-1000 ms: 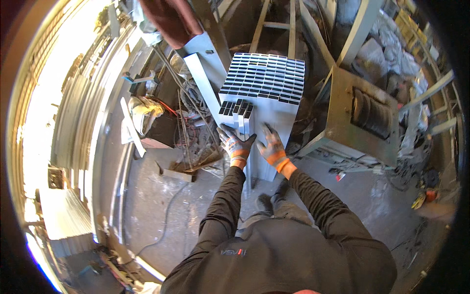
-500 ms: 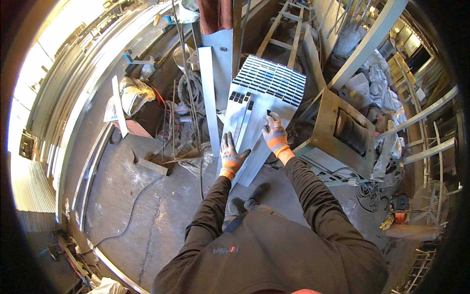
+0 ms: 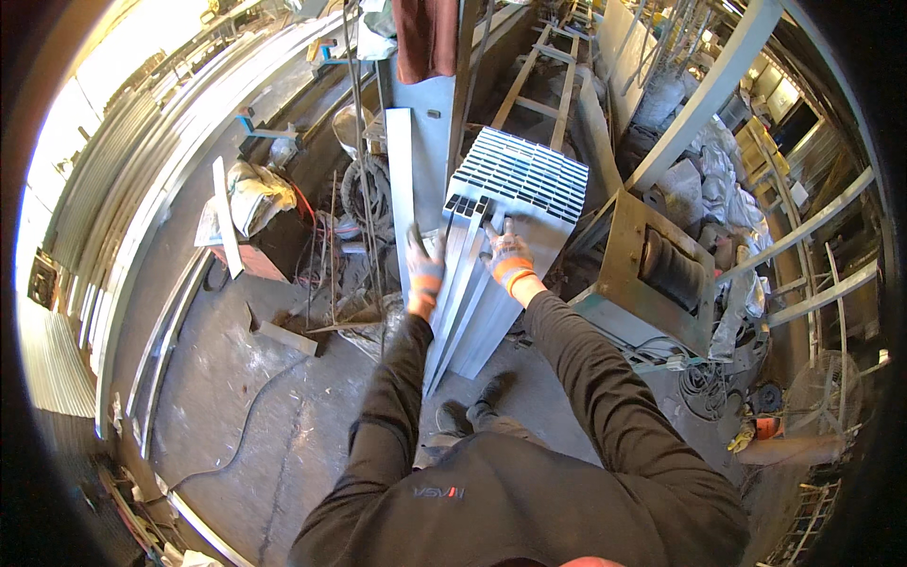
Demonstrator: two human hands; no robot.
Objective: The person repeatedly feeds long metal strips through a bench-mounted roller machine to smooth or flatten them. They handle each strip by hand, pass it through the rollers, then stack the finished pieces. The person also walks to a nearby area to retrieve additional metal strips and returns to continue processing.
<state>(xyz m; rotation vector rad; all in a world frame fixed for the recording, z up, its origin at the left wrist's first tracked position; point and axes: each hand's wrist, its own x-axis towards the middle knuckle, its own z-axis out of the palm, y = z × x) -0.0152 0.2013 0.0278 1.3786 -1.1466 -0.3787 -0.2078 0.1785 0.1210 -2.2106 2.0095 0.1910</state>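
A tall stack of square silver metal tubes [image 3: 524,175] leans in front of me, its open ends facing up. At its near left, several loose tubes [image 3: 456,283] lie along it, with narrow dark gaps between them. My left hand [image 3: 426,269], in a grey and orange glove, is along the left side of these tubes with its fingers stretched upward. My right hand [image 3: 510,257], gloved alike, rests on the tubes just below their upper ends, fingers spread apart.
A flat metal bar [image 3: 400,189] stands upright left of the stack. To the right is a metal box-like machine [image 3: 657,269]. A ladder [image 3: 537,80] lies beyond. Long metal profiles [image 3: 156,175] line the far left, and a cable [image 3: 244,430] crosses the floor.
My left hand has moved up and left to the side of the loose tubes. My right hand has shifted left. The loose tubes' lower ends have swung left, away from the stack.
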